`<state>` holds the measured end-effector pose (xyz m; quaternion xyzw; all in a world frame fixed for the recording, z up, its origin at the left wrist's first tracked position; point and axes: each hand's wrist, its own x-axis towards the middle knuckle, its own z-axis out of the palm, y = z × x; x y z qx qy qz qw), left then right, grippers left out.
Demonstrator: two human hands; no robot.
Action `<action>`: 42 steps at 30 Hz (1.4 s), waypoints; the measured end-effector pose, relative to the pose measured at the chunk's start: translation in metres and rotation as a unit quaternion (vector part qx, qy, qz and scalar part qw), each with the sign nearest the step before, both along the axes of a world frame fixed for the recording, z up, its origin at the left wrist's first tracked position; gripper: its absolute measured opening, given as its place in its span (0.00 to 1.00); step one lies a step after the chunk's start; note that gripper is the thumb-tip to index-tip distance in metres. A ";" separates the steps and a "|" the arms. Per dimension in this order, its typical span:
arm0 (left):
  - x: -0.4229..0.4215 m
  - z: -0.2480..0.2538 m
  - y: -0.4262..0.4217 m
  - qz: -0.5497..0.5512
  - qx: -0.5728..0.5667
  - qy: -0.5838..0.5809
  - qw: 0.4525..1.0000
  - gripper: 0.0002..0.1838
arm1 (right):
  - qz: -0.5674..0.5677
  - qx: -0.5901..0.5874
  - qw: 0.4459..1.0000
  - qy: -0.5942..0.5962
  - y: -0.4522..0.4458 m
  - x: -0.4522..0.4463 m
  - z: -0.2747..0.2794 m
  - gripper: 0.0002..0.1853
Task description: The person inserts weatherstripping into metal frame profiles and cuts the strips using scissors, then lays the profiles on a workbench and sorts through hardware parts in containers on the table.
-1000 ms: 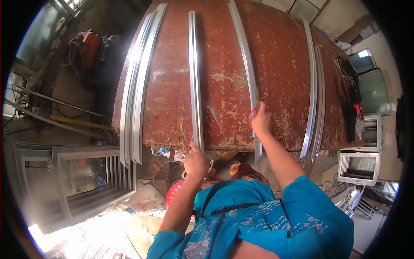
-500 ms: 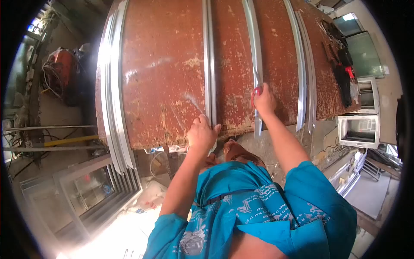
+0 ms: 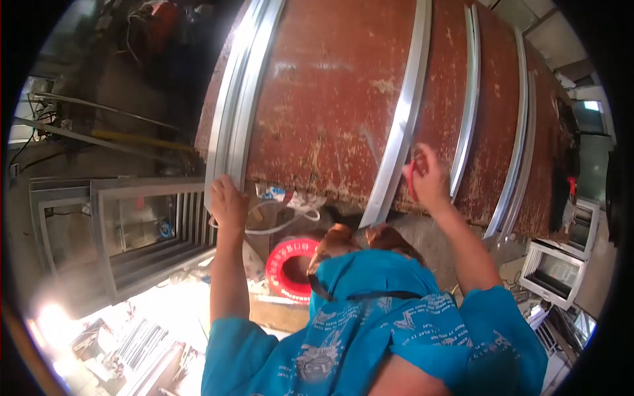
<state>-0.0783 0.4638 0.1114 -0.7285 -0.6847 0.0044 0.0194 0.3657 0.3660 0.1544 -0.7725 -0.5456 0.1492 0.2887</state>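
My left hand (image 3: pixel 228 203) is closed around the near end of the silver metal profiles (image 3: pixel 239 112) at the left side of the worn red-brown table (image 3: pixel 317 119). My right hand (image 3: pixel 429 178) grips a small red-handled tool (image 3: pixel 413 179) above the table's near part, between two profiles. Just left of it lies a wide silver profile (image 3: pixel 399 125), its near end jutting past the table edge. To its right runs another profile (image 3: pixel 470 105). Further right lie more profiles (image 3: pixel 518 132).
Window frames (image 3: pixel 142 231) lean at the left below the table. A red ring-shaped object (image 3: pixel 290 269) is on the floor near my feet, beside a white hose (image 3: pixel 284 228). Dark tools (image 3: pixel 564 152) lie at the table's right end. A white frame (image 3: pixel 553 274) stands at right.
My left hand has moved from the middle profile to the left profiles. My right hand, still with the red tool, has come off its profile. The middle profile sits further right on the table.
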 end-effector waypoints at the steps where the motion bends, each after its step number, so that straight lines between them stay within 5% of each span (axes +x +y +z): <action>1: 0.001 -0.010 0.000 0.003 0.003 0.021 1.000 0.21 | 0.017 0.003 1.000 0.016 0.005 -0.012 0.007 0.30; 5: 0.009 -0.039 -0.013 -0.070 0.040 0.010 0.997 0.22 | 0.085 -0.008 0.996 0.012 0.021 -0.044 0.056 0.30; 9: 0.005 -0.013 -0.010 -0.092 0.001 -0.086 0.992 0.25 | 0.124 -0.031 0.991 0.047 0.021 -0.043 0.118 0.32; 12: -0.012 0.023 -0.004 0.000 0.090 -0.094 0.991 0.27 | 0.150 -0.086 0.984 0.034 0.025 -0.025 0.191 0.34; 14: -0.041 0.014 0.009 0.111 0.063 -0.131 0.983 0.35 | 0.262 -0.102 0.955 -0.100 0.053 -0.005 0.231 0.32; 17: -0.083 0.000 0.037 0.120 -0.125 -0.139 0.975 0.43 | 0.369 -0.131 0.874 -0.288 0.138 -0.002 0.253 0.24; 18: -0.088 0.008 0.050 0.104 -0.198 -0.173 0.959 0.45 | 0.385 0.056 0.823 -0.413 0.165 0.001 0.231 0.27; 20: -0.088 0.005 0.065 0.041 -0.226 -0.134 0.964 0.44 | 0.311 -0.037 0.870 -0.381 0.193 -0.072 0.248 0.21; 22: -0.087 -0.026 0.083 0.065 -0.238 -0.193 0.950 0.43 | 0.246 0.095 0.952 -0.155 0.198 -0.112 0.201 0.23; 24: -0.093 -0.037 0.077 0.089 -0.249 -0.245 0.933 0.43 | 0.200 -0.086 0.935 0.281 0.198 -0.123 0.079 0.25; 26: -0.084 -0.033 0.063 0.086 -0.215 -0.312 0.922 0.44 | 0.264 -0.102 0.955 0.092 0.156 -0.183 0.043 0.30; 28: -0.068 -0.029 0.036 0.083 -0.207 -0.323 0.920 0.43 | 0.252 -0.271 0.916 0.154 0.113 -0.211 0.027 0.32; 32: -0.027 -0.050 -0.011 0.057 -0.193 -0.461 0.864 0.35 | 0.190 -0.227 0.942 0.160 0.046 -0.237 -0.025 0.35; 36: 0.035 -0.042 -0.050 0.044 -0.292 -0.667 0.685 0.27 | 0.014 -0.168 0.956 0.241 0.015 -0.228 -0.053 0.39; 37: 0.053 -0.017 -0.054 0.052 -0.330 -0.639 0.693 0.26 | -0.039 -0.186 0.951 0.245 0.013 -0.224 -0.050 0.40; 41: 0.083 -0.049 -0.071 -0.007 -0.315 -0.659 0.683 0.25 | -0.079 -0.150 0.924 0.344 -0.002 -0.207 -0.084 0.44; 42: 0.084 -0.045 -0.071 0.000 -0.350 -0.684 0.640 0.26 | -0.087 -0.149 0.923 0.345 -0.006 -0.205 -0.082 0.44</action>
